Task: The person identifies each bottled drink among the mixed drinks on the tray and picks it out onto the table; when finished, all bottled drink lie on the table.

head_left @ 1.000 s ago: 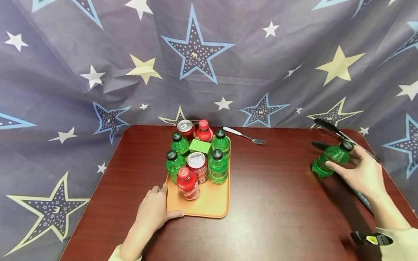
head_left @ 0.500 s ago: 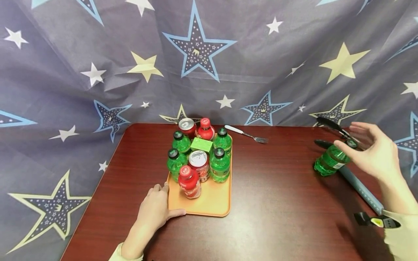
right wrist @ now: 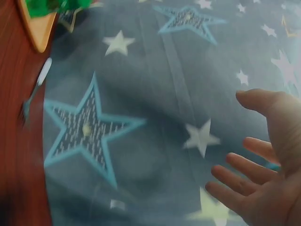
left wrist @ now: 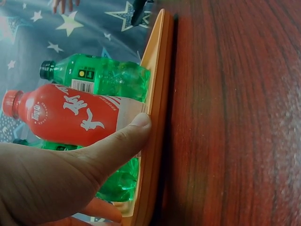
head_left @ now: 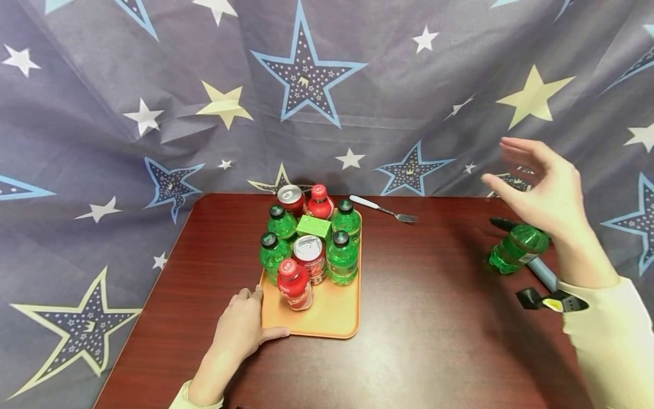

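Note:
My left hand [head_left: 240, 322] holds the near-left corner of the orange tray [head_left: 327, 318], its thumb along the front rim and its fingers at the left edge. The tray bears several green bottles [head_left: 342, 261], two red bottles, two cans and a green box [head_left: 314, 226]. Nearest to that hand stands a red bottle [left wrist: 75, 115] with a red cap. My right hand [head_left: 549, 193] hangs in the air at the right, fingers spread and empty. Below it on the table is a lone green bottle [head_left: 517, 250], its top partly hidden by the hand.
A fork [head_left: 383, 208] with a white handle lies just behind the tray's right side. Beside the lone bottle lie a dark utensil [head_left: 503, 224] and a blue-grey strip [head_left: 543, 275], both partly covered. A starry cloth [head_left: 327, 153] hangs along the table's back edge.
My right hand has let go of the green bottle at the right, then risen and moved back and left. The bottle stays on the table. The left hand keeps its place on the tray.

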Motion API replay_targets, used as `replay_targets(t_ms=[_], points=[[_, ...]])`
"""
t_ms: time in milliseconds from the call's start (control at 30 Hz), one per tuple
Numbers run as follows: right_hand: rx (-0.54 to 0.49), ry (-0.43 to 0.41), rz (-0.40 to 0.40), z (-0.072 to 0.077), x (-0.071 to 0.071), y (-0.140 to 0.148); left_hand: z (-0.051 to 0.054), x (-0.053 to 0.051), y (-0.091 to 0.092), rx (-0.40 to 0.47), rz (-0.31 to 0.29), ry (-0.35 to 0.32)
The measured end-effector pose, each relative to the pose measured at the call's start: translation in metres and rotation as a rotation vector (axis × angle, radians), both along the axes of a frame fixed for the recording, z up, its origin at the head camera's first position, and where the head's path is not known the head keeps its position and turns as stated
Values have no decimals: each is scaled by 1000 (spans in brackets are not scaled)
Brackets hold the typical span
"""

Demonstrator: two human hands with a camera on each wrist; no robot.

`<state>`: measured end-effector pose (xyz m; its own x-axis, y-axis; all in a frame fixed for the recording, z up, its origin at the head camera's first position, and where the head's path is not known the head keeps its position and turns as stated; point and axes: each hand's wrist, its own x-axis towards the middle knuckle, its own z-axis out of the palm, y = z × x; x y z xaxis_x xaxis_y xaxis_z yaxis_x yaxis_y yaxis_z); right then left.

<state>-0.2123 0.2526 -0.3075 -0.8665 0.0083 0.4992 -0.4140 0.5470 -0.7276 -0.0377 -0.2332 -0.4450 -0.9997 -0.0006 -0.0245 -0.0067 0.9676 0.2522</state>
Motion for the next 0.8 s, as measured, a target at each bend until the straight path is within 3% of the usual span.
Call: replay_targets(t_ms=[233,433,800], points=[[-40,2,174,7,-10,-50,-1,-1,-1,-9,-1,-9],[-21,-44,249,9,-18,-87,-1,-1,-1,-13,-6,-3],[49,-86,403,-13,-24,-140,-3,-2,0,-9,-5,3]])
